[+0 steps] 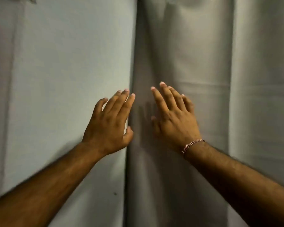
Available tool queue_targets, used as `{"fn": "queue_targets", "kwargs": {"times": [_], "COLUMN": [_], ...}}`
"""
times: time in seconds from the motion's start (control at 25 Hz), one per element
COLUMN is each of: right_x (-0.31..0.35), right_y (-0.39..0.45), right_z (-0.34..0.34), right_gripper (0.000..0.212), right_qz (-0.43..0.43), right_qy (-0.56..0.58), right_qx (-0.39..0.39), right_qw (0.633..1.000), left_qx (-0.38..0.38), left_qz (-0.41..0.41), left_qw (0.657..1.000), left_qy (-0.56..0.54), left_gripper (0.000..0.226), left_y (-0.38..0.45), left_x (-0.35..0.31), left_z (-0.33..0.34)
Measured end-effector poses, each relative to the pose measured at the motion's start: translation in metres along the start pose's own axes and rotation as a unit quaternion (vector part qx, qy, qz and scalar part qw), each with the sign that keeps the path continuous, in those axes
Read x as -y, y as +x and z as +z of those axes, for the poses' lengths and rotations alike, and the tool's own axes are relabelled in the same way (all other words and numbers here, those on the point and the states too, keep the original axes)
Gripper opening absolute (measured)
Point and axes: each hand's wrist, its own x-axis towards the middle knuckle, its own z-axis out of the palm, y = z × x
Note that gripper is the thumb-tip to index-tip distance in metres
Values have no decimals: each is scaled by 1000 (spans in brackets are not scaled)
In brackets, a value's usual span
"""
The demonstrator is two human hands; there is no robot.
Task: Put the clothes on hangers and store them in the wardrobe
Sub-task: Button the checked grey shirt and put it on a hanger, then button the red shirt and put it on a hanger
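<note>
In the head view, nearly the whole frame is filled by grey fabric hanging in two panels, which is taken to be the soft front of the wardrobe (pixel 203 66) (a cloth-covered one, by the look of it); the left panel (pixel 64 71) is seen flat and pale across the left half, and the right panel (pixel 179 46) falls in loose vertical folds across the right half. A dark vertical seam (pixel 131 161) where the two meet runs down the middle of the frame. The left hand (pixel 108 125) is held in the lower centre, just left of that seam, with its fingers (pixel 121 102) straight and slightly spread, the thumb lying at the panel's edge; nothing is gripped by it. The right hand (pixel 175 118) is placed just right of the seam, fingers likewise extended and close to or against the cloth, and nothing is held there either; whether the cloth is actually pressed cannot be told. A braided bracelet (pixel 193 145) is worn at the right wrist. No clothes and no hangers are shown anywhere in the frame, so their place cannot be given. As for progress, the front is judged to be closed, and how much has been hung cannot be read from this view.
</note>
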Motion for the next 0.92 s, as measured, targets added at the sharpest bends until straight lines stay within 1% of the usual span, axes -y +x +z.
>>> {"fn": "queue_targets", "kwargs": {"times": [0.12, 0.24, 0.32, 0.44, 0.52, 0.64, 0.76, 0.84, 0.92], "right_x": [-92, -168, -205, -245, -264, -272, -255, -240, -227], "right_y": [-113, -244, -333, -451, -526, -618, -693, -735, -772], "right_z": [-25, -60, -86, -128, -161, -213, -265, -306, -348], "right_gripper": [79, 78, 76, 78, 82, 86, 89, 91, 92], "right_qz": [26, 103, 172, 266, 338, 453, 528, 583, 624], "right_qy": [-61, -122, -164, -217, -263, -314, -339, -353, -373], "right_qx": [50, 118, 180, 271, 333, 389, 443, 459, 467], "right_qw": [997, 980, 955, 899, 840, 738, 640, 571, 504], "left_qx": [-9, 10, 15, 55, 113, 212, 290, 331, 352], "left_qz": [9, 65, 113, 148, 167, 204, 292, 348, 397], "left_qw": [991, 962, 928, 874, 827, 747, 677, 629, 592], "left_qy": [-132, -265, -354, -460, -525, -597, -611, -612, -606], "left_gripper": [97, 91, 85, 88, 91, 93, 96, 98, 96], "left_y": [-22, -55, -79, -114, -141, -181, -228, -257, -280], "left_x": [-150, -305, -401, -519, -599, -709, -796, -845, -886], "left_z": [50, 81, 93, 104, 114, 120, 101, 76, 43]}}
